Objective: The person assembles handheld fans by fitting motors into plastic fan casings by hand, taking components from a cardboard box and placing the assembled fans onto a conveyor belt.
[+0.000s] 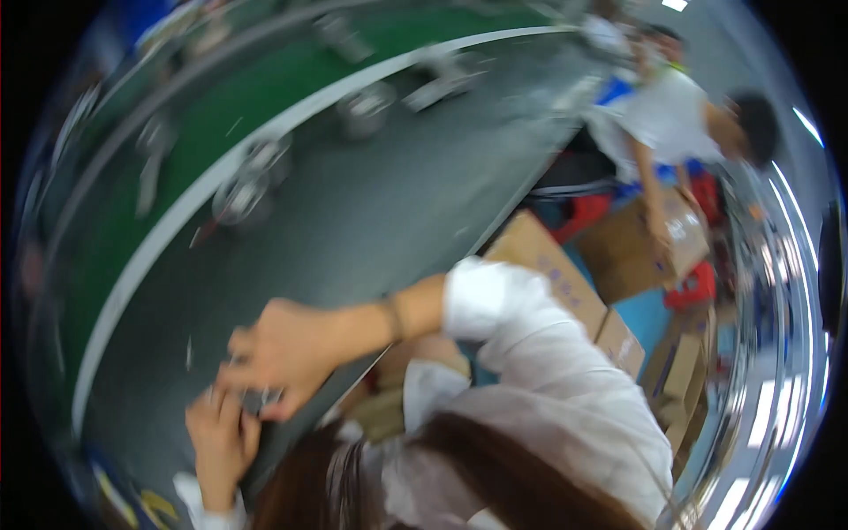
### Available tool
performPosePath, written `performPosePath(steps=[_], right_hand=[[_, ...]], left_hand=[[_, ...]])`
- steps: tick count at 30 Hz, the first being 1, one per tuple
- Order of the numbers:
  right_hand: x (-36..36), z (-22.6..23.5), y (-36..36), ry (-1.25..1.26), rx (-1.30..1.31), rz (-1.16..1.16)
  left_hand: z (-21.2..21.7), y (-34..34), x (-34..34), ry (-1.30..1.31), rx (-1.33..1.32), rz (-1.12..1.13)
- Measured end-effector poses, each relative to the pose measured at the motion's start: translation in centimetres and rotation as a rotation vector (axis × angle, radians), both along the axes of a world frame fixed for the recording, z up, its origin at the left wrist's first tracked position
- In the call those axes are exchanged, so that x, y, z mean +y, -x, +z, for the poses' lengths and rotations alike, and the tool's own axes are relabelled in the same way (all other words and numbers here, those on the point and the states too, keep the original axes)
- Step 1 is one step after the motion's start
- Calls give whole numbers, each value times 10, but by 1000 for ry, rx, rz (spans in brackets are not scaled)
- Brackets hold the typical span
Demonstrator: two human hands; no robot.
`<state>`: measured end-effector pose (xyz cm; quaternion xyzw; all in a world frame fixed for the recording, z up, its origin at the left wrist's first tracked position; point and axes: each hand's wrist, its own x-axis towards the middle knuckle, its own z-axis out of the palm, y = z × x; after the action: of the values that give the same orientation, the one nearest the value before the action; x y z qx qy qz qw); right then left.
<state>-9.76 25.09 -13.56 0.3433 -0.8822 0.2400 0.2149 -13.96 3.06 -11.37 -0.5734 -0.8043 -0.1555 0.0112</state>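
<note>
My right hand [287, 353] reaches across the dark work surface [344, 203], fingers bent down. My left hand [221, 435] meets it from below, fingers curled. Between the two lies a small grey metal part [258, 400], mostly covered by the fingers. Both hands seem closed on it. Motion blur hides its exact kind.
Beyond a white strip [309, 104] runs a green belt [238, 115]. Metal parts lie along it, including a round clear-and-silver piece [243, 194] and a lever-shaped piece [442, 78]. At right a co-worker [671, 115] handles a cardboard box [640, 252] near other boxes.
</note>
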Motion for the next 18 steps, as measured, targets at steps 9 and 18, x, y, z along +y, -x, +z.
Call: performPosePath(steps=[9, 18], right_hand=[[10, 8, -17, 29, 80, 20], [15, 3, -2, 51, 40, 72]], left_hand=[[8, -14, 14, -133, -105, -63], [-1, -4, 17, -174, -107, -15]])
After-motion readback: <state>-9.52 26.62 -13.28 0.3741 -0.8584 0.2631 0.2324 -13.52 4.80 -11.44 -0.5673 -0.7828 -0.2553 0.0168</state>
